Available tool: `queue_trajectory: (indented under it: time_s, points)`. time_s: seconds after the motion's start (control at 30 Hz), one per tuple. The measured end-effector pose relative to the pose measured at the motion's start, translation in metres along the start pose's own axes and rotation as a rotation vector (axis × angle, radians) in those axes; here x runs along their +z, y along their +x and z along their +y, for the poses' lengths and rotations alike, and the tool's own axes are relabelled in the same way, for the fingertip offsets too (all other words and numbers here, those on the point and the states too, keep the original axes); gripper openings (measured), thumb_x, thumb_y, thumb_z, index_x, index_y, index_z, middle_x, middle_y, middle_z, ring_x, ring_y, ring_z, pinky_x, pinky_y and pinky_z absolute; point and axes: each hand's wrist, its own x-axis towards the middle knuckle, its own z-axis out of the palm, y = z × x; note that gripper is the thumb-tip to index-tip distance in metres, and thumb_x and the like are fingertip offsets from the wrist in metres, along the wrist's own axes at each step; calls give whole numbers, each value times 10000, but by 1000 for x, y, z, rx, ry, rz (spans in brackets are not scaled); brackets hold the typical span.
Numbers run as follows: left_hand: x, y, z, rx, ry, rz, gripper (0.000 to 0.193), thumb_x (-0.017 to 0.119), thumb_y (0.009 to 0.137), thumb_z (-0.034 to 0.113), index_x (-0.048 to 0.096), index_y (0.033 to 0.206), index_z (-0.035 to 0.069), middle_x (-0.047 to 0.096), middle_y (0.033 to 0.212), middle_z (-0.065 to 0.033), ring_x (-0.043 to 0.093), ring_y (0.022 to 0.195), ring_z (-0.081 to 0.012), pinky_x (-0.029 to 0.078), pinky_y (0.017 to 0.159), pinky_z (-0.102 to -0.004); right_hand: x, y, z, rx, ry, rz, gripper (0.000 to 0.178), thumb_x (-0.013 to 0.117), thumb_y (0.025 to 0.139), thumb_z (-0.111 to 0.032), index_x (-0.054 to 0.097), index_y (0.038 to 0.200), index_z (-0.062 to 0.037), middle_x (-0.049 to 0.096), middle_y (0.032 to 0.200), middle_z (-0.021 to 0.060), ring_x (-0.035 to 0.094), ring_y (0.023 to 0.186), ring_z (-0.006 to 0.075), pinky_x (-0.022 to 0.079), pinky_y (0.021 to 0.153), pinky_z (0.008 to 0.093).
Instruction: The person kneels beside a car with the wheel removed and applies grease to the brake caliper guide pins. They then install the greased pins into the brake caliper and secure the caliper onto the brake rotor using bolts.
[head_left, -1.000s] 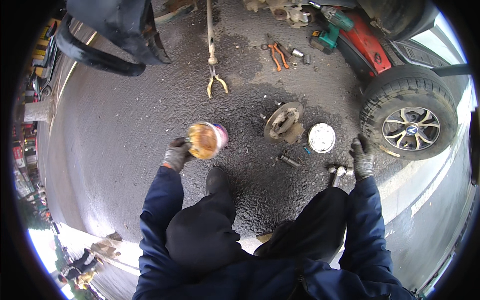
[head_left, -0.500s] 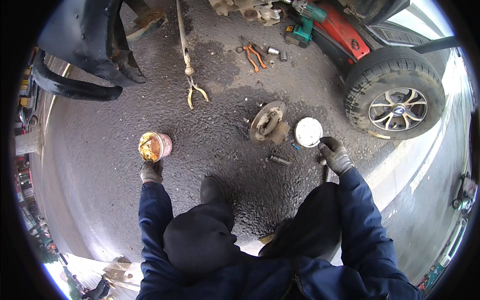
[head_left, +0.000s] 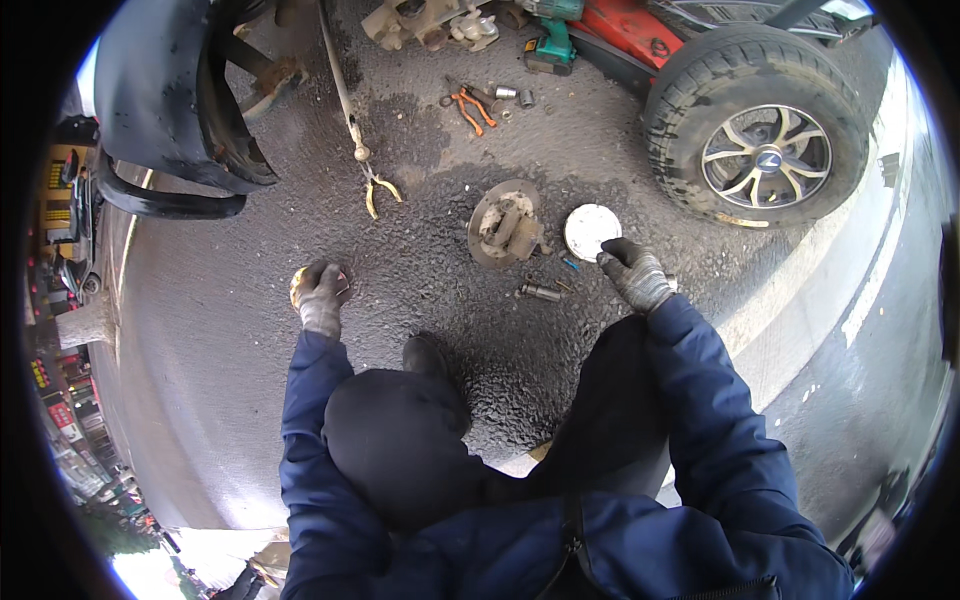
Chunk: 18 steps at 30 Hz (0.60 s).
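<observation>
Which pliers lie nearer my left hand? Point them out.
The yellow-handled pliers, splayed open by the end of the long rod. The orange-handled pliers lie farther from your left hand, beside the metal sockets.

Gloved left hand [head_left: 320, 298] curls palm-down while gloved right hand [head_left: 637, 276] reaches forward.

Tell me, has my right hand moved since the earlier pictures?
Yes. Judged against the wheel, your right hand has moved left, away from it, to the edge of the white disc.
</observation>
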Motion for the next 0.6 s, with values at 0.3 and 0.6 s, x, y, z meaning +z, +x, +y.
queue_trajectory:
  time_s: [0.3,0.6]
  points:
    - [113,-16,99,233,709,-551,504,720,841,300,567,1188,-32,654,903,-112,627,757,-176,535,674,-337,30,-29,-2,33,425,-18,307,580,950,-198,585,1170,15,616,832,44,554,696,121,485,626,284]
    - [211,10,22,394,1114,-637,752,792,741,407,495,1259,-50,658,1091,-213,642,1017,-290,492,877,-355,65,-28,-21,246,125,-115,372,602,870,-259,646,1132,1,676,1041,216,642,1002,336,484,890,397]
